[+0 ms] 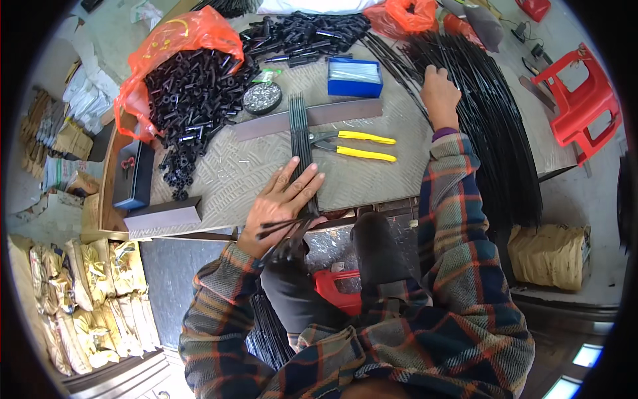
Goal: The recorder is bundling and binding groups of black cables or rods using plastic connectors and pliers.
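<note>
My left hand (284, 205) lies across a narrow bundle of thin black rods (301, 147) at the table's near edge. Its fingers reach over the bundle and its thumb is below, holding the rods, whose dark near ends stick out past the palm. The bundle's far end rests over a long grey-brown bar (345, 114). At the right, my right hand (440, 98) is at the left side of a large heap of long black rods (495, 126). Its fingers curl in on some rods, with the fingertips partly hidden. Yellow-handled pliers (365, 137) lie right of the bundle.
An orange plastic bag (183, 30) spills short black tubular parts (189, 86). A round tin of small metal pieces (262, 98) and a blue box of thin pale pins (355, 76) stand on the table. A red stool (585, 100) stands beyond the right edge.
</note>
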A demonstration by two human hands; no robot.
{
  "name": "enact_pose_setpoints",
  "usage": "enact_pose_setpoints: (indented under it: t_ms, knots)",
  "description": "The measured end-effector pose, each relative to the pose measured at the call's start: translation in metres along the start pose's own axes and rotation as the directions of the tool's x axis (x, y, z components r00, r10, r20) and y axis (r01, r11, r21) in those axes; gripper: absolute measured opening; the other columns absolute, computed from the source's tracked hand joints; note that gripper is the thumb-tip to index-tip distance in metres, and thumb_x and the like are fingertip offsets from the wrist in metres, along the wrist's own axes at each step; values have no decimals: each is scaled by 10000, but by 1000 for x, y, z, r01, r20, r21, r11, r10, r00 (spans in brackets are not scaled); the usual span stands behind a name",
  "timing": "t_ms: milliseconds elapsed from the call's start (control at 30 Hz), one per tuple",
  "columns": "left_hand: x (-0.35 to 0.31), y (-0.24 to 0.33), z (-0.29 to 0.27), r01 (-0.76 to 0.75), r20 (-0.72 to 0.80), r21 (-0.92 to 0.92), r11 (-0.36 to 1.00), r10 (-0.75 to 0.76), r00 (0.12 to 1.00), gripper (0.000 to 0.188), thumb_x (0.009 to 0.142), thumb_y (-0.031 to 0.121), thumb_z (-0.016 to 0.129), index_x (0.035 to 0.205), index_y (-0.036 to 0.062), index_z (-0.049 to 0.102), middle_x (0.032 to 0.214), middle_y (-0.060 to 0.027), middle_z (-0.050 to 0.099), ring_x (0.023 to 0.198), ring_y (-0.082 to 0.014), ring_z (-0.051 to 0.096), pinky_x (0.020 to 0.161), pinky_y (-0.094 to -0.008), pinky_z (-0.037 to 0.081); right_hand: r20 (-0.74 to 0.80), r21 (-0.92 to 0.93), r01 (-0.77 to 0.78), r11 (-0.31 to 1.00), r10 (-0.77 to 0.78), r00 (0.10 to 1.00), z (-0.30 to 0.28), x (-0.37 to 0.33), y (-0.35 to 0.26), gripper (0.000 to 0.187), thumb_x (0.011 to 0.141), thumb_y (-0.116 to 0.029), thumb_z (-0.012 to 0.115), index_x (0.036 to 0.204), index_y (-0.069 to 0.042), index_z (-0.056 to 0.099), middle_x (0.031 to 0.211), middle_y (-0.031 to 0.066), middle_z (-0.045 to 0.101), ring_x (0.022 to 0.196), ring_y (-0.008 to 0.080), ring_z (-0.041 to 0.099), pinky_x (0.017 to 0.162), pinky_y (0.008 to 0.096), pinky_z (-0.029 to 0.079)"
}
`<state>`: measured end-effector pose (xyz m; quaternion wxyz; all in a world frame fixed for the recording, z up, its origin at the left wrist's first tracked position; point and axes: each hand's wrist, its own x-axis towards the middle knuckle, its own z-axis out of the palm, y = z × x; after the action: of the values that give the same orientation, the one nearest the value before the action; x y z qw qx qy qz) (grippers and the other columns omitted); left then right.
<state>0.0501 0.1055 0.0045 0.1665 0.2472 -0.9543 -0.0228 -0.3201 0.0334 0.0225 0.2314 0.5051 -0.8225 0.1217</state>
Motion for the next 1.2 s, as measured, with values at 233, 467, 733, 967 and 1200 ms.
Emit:
enact_pose_setpoints:
  t_ms: [233, 467, 733, 967, 1200]
  knots:
    - [9, 1, -4, 27, 89, 123, 992, -38, 995, 843, 689, 596, 555, 1341, 108, 339, 1400, -71, 315, 1295, -264, 284, 1051, -417, 249, 114, 506, 256, 824, -358, 927, -23, 23, -81, 147, 749, -250, 619, 838, -138, 651, 879, 79, 634, 868, 278, 600, 719, 384, 465]
    - [10, 0, -3, 37, 141, 182, 983, -63, 988, 552, 828, 239, 429, 1351, 98, 321, 1416, -64, 287, 1298, -235, 286, 1052, -397, 242, 26, 384, 338, 859, -376, 926, -9, 24, -95, 79, 761, -172, 586, 812, -129, 628, 869, 75, 619, 808, 304, 600, 677, 421, 457]
    - [16, 2, -6, 138, 151, 88, 986, -150, 977, 757, 769, 511, 483, 1356, 69, 300, 1417, -91, 279, 1310, -283, 249, 1073, -416, 175, -168, 766, 501, 404, -625, 762, -14, -3, -123, 111, 809, -140, 524, 906, -112, 570, 838, 69, 615, 782, 301, 589, 648, 422, 451]
    - [16, 0, -10, 90, 147, 57, 994, -97, 984, 868, 705, 621, 531, 1331, 49, 347, 1386, -98, 338, 1309, -265, 262, 1077, -458, 124, 34, 715, 427, 553, -638, 769, -16, -12, -128, 150, 776, -118, 581, 902, -140, 658, 797, 97, 648, 758, 293, 610, 664, 395, 469]
    - [19, 4, -5, 102, 152, 100, 990, -117, 981, 855, 714, 616, 520, 1333, 52, 345, 1388, -92, 336, 1308, -244, 270, 1073, -453, 144, 33, 730, 414, 543, -633, 773, -11, -12, -126, 170, 774, -105, 588, 924, -130, 665, 787, 109, 648, 748, 297, 614, 673, 387, 473]
